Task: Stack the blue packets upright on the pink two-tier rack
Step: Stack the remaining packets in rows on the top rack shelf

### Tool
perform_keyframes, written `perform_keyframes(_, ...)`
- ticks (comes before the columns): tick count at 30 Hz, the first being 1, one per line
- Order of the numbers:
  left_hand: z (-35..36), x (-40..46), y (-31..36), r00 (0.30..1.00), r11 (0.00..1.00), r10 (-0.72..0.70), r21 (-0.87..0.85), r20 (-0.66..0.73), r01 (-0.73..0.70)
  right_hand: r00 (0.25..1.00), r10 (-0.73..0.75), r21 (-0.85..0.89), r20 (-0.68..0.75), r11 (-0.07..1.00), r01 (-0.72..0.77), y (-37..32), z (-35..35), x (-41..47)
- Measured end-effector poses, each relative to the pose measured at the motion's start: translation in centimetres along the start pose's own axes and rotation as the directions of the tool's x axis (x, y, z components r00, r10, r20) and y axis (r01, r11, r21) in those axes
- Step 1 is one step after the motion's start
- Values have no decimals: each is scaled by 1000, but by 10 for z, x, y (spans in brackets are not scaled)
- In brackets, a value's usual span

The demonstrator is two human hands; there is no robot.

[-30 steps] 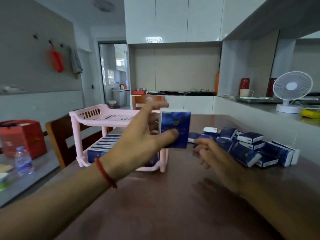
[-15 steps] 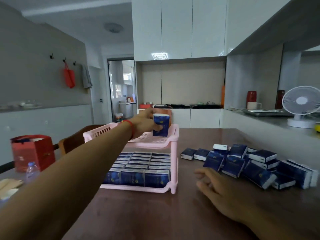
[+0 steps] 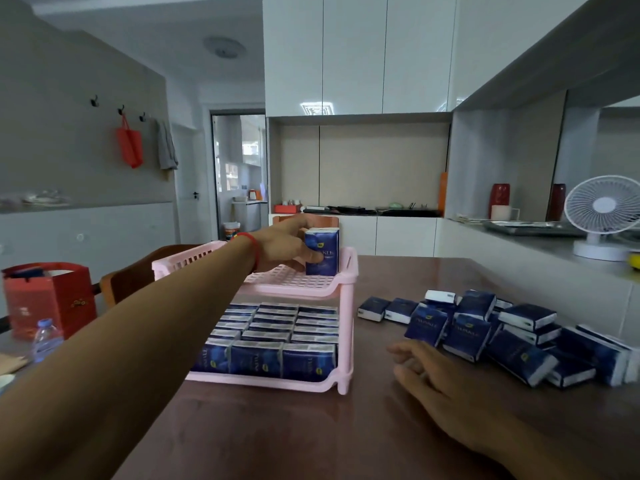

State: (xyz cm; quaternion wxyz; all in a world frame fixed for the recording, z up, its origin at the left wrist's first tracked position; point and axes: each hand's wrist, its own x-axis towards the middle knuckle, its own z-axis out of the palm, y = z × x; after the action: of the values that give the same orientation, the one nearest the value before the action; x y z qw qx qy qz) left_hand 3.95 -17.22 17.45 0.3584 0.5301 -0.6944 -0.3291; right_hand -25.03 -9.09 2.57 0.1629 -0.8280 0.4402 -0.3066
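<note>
I see the worktop carrying the pink rack, its lower tier already packed with upright packets. The loose pile of blue packets lies at about two o'clock from my right hand, which rests flat and empty, fingers spread, just beside the nearest one; that hand is clearly the closer for the next pick. My left hand grips a single packet, long axis vertical, at the top tier's far right corner, at twelve o'clock.
</note>
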Motion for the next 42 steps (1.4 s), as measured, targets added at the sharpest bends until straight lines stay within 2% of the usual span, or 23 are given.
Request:
perform_keyframes(9, 1, -2, 1, 1000, 999, 18, 29, 9, -18, 1000, 3, 7, 2, 1000, -3, 1, 0, -1)
perform_keyframes(16, -1, -6, 3, 1000, 1000, -2, -28, 22, 3, 1000, -3, 18, -1, 1000, 3, 4, 1, -1)
perform_keyframes(21, -4, -10, 4, 1000, 1000, -12, 10, 28, 12, 1000, -3, 38, -7, 999, 3, 7, 3, 0)
perform_keyframes(23, -6, -13, 6, 1000, 1000, -3, 25, -6, 3, 1000, 6, 29, -5, 1000, -6, 9, 3, -1)
perform_keyframes(25, -2, -21, 11, 981, 989, 100, 126, -167, -79, 1000, 19, 21, -16, 1000, -19, 9, 0, -2)
perform_keyframes(26, 4, -26, 14, 928, 959, 209, 251, -309, -132, 999, 4, -17, -48, 1000, -5, 11, -1, -2)
perform_keyframes(27, 11, -34, 17, 820, 899, 346, 410, -457, -152, 994, -21, -85, -104, 996, 12, 15, -4, -2)
perform_keyframes(28, 20, -45, 20, 674, 823, 490, 548, -553, -149, 983, -43, -144, -181, 989, 17, 20, -9, 0)
perform_keyframes(29, 30, -57, 24, 540, 751, 608, 643, -582, -151, 961, -38, -191, -275, 981, -16, 26, -16, 1)
perform_keyframes(30, 41, -69, 28, 441, 685, 698, 705, -565, -182, 930, 3, -204, -368, 975, -84, 35, -25, 3)
perform_keyframes(31, 55, -83, 32, 380, 626, 763, 744, -522, -235, 893, 63, -211, -446, 962, -173, 44, -34, 3)
perform_keyframes(32, 71, -93, 33, 352, 573, 809, 764, -471, -295, 857, 114, -247, -502, 931, -269, 54, -44, 2)
perform_keyframes(34, 112, -115, 34, 364, 490, 863, 753, -349, -439, 812, 202, -451, -548, 747, -489, 76, -57, -3)
perform_keyframes(36, 155, -131, 28, 463, 457, 867, 672, -187, -583, 761, 244, -555, -601, 557, -618, 91, -62, -10)
perform_keyframes(39, 205, -131, 8, 621, 520, 784, 557, -8, -648, 725, 290, -558, -625, 484, -674, 95, -63, -15)
perform_keyframes(42, 230, -119, -14, 745, 648, 667, 472, 28, -598, 758, 395, -610, -520, 449, -653, 92, -62, -11)
